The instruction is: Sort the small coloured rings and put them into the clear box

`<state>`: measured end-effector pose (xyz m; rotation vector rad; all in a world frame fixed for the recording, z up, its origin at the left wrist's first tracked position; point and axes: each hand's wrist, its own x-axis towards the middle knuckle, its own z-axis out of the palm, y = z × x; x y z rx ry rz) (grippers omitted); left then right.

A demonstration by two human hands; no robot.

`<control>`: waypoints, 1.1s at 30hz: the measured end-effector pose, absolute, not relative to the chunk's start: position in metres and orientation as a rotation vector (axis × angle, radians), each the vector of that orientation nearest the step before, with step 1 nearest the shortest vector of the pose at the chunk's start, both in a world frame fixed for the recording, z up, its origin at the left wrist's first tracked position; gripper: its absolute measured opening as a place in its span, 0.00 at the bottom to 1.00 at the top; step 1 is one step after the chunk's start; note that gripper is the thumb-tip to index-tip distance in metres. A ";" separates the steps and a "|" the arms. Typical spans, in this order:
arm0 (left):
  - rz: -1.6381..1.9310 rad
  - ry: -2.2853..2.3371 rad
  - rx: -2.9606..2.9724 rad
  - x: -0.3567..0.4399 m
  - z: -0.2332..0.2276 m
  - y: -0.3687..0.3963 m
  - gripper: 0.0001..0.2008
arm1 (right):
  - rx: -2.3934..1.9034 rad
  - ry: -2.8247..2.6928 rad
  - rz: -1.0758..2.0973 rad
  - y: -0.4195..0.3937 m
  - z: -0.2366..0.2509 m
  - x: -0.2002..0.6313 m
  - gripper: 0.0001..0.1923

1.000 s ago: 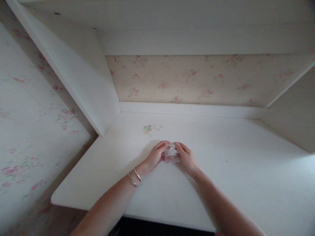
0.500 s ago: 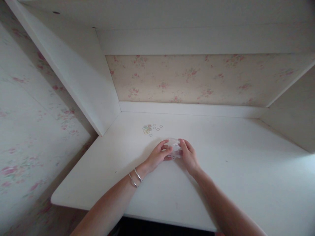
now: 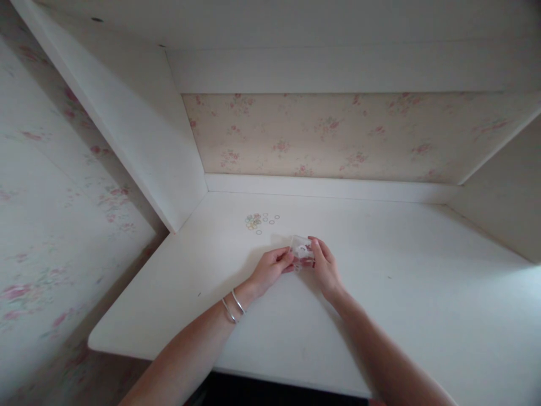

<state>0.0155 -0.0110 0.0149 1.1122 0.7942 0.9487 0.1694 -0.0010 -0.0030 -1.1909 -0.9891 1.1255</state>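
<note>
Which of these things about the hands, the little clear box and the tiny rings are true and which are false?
1. Both hands hold the clear box. True: the left hand and the right hand each have a grip on it.
2. The rings lie on the desk beyond the hands. True.
3. The rings are piled inside the box. False: they lie on the desk, apart from it.
4. The right wrist wears bangles. False: the bangles are on the left wrist.
5. The wall behind the desk has flowers on it. True.
6. The box sits alone by the desk's right edge. False: it is between the hands, near the middle.
</note>
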 end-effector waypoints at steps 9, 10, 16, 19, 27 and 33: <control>1.030 0.881 1.021 0.016 0.014 -0.009 0.18 | -1.140 -1.008 1.181 -0.002 0.000 0.170 0.23; 1.047 0.893 1.005 0.016 0.013 -0.008 0.19 | -1.138 -1.020 1.193 -0.003 0.000 0.170 0.23; 1.083 0.991 1.076 0.020 0.013 -0.009 0.21 | -1.117 -1.108 1.270 -0.009 0.003 0.167 0.23; 1.092 1.012 1.097 0.020 0.013 -0.009 0.21 | -1.104 -1.119 1.293 -0.011 0.007 0.167 0.23; 1.099 0.999 1.117 0.019 0.013 -0.010 0.20 | -1.078 -1.100 1.325 -0.014 0.013 0.165 0.23; 1.101 1.001 1.111 0.020 0.013 -0.010 0.22 | -1.130 -1.076 1.317 -0.010 0.007 0.164 0.27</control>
